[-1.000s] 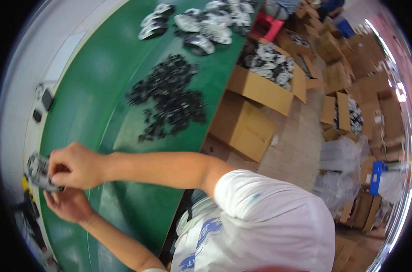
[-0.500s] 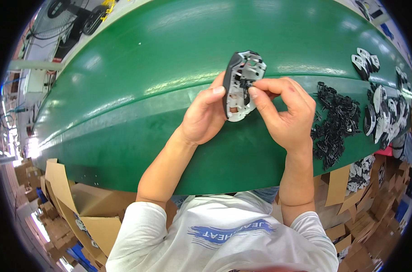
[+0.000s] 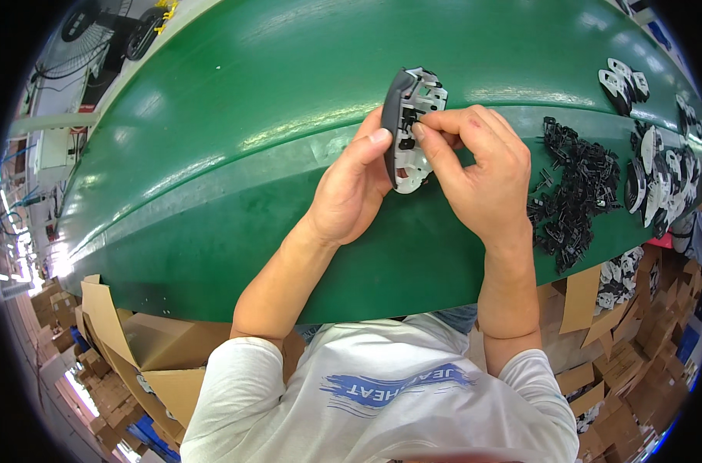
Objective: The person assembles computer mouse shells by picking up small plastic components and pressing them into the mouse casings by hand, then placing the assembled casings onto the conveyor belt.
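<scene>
My left hand point(image 3: 341, 193) is closed around the dark grey outer side of a plastic computer mouse shell point(image 3: 409, 160), thumb on its near edge. The shell stands tilted above the green table, with its white, ribbed inside facing right. A small black plastic part point(image 3: 409, 121) sits in the middle of that inside. My right hand point(image 3: 486, 170) pinches at this part with thumb and index finger, and the fingertips partly cover it. To the right of my right hand lies a loose pile of similar small black plastic parts point(image 3: 575, 185).
More black-and-white mouse shells point(image 3: 659, 177) lie in a heap at the right, and a few others point(image 3: 623, 83) farther back. The green table point(image 3: 212, 255) curves toward me. Open cardboard boxes point(image 3: 169, 339) stand below its front edge on both sides. A fan point(image 3: 84, 46) is at the far left.
The shell has turned slightly more edge-on in my left hand. My right fingertips stay at the black part inside it. The whole view has shifted a little.
</scene>
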Motion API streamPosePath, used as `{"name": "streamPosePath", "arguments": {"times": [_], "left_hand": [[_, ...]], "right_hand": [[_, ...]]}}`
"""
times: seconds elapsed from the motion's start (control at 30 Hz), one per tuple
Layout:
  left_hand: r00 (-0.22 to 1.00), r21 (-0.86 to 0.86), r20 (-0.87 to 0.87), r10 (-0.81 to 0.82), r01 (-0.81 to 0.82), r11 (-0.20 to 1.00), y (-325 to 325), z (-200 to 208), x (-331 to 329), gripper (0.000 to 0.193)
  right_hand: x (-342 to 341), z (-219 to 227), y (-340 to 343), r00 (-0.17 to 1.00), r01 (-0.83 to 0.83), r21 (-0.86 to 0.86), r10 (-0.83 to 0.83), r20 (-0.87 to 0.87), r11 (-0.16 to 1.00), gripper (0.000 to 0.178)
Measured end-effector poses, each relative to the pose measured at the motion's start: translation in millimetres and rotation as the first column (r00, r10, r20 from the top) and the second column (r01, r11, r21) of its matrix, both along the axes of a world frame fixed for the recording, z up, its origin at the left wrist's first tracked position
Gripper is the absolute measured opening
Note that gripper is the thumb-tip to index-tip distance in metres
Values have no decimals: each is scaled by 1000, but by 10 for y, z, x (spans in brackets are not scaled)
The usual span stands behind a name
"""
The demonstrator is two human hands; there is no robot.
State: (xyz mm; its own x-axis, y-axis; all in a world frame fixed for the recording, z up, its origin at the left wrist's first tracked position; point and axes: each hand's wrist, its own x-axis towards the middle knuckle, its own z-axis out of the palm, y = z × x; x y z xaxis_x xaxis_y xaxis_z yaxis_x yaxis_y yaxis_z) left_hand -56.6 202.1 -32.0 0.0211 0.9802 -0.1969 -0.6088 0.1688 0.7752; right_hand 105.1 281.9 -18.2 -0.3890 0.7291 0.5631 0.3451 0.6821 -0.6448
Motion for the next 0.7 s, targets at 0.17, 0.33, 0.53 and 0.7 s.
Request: {"name": "streamPosePath", "arguments": {"times": [0.17,0.33,0.53,0.7], "left_hand": [[992,-17,-114,-62,61,998,-22,-37,-72,66],[988,25,-153,-27,32,999,-42,3,-33,68],[967,63,-253,7,9,998,-52,-44,-3,70],[990,20,-138,-35,39,999,-49,-73,-33,71]], "right_hand": [[18,7,-33,999,-15,-73,17,31,997,7],[-17,-45,-42,1000,22,-90,-22,1,996,7],[8,-38,17,999,9,144,-14,32,990,8],[21,-73,-4,1000,-10,-21,10,22,1000,9]]}}
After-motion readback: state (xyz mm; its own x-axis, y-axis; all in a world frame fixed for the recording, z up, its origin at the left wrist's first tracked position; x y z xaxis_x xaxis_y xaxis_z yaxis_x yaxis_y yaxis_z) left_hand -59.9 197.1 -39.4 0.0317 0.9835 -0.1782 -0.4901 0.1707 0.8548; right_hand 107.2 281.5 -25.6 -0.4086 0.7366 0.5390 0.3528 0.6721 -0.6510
